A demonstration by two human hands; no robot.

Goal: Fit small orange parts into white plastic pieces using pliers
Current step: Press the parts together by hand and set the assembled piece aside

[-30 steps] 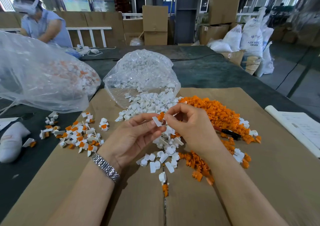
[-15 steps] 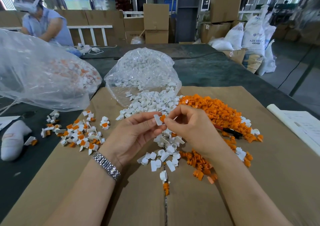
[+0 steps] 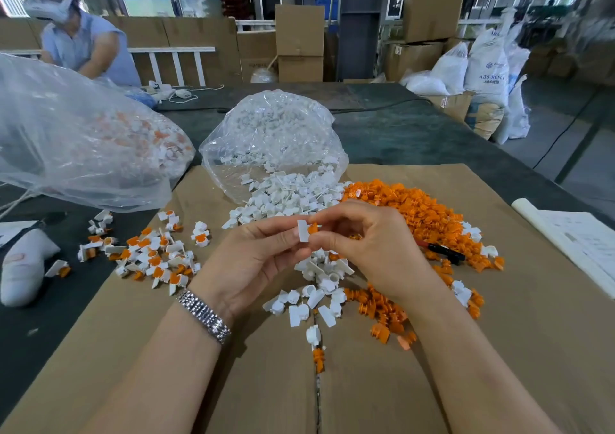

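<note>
- We see the left hand [image 3: 263, 257] raised over the cardboard sheet [image 3: 499, 350], thumb and fingertips pinching a white plastic piece [image 3: 303, 230].
- The right hand [image 3: 369, 244] meets it from the other side, its fingers curled and pinching a small orange part [image 3: 312, 228] that touches the white piece's right face.
- Beneath the hands we note a scatter of loose white pieces [image 3: 312, 294], and beside it, toward the right, loose orange parts [image 3: 382, 314].
- A larger heap of orange parts [image 3: 416, 207] lies beyond the right hand; a dark-handled tool with a red tip, perhaps the pliers [image 3: 444, 251], rests at its near edge, touched by neither hand.
- An open clear bag [image 3: 273, 134] spills white pieces [image 3: 286, 194] onto the cardboard.
- To the left we find a group of assembled white-and-orange pieces [image 3: 153, 254] and a second, larger clear bag [image 3: 83, 141].
- A metal wristwatch [image 3: 203, 315] sits on the left wrist.
- A second person [image 3: 83, 41] in a headset stands at the far left of the table [image 3: 416, 134].
</note>
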